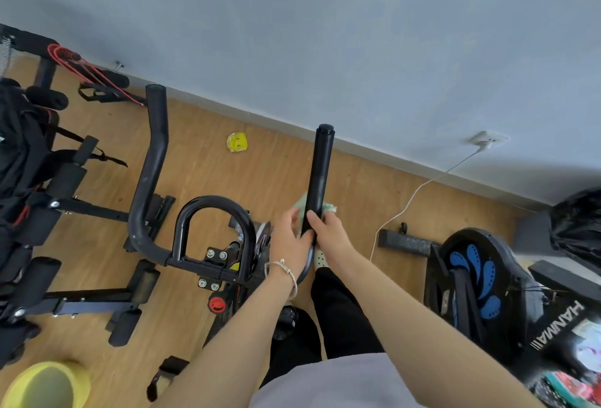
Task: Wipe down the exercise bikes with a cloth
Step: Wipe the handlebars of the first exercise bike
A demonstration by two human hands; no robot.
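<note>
A black exercise bike (208, 264) stands below me, with a left handlebar arm (153, 160), a centre loop (214, 209) and a right handlebar arm (320, 176). A pale green cloth (300, 204) is wrapped behind the right arm. My left hand (291, 238), with a string bracelet on the wrist, presses the cloth against the bar from the left. My right hand (328, 228) grips the same bar just below the cloth, thumb across its front. Most of the cloth is hidden behind the bar and my fingers.
A second machine with a blue-patterned flywheel (478, 281) stands at right. A black weight bench (39, 180) and red resistance bands (87, 72) fill the left. A yellow bucket (48, 385) sits at bottom left, a white cable (416, 193) runs to a wall socket, and a yellow smiley item (237, 142) lies on the wooden floor.
</note>
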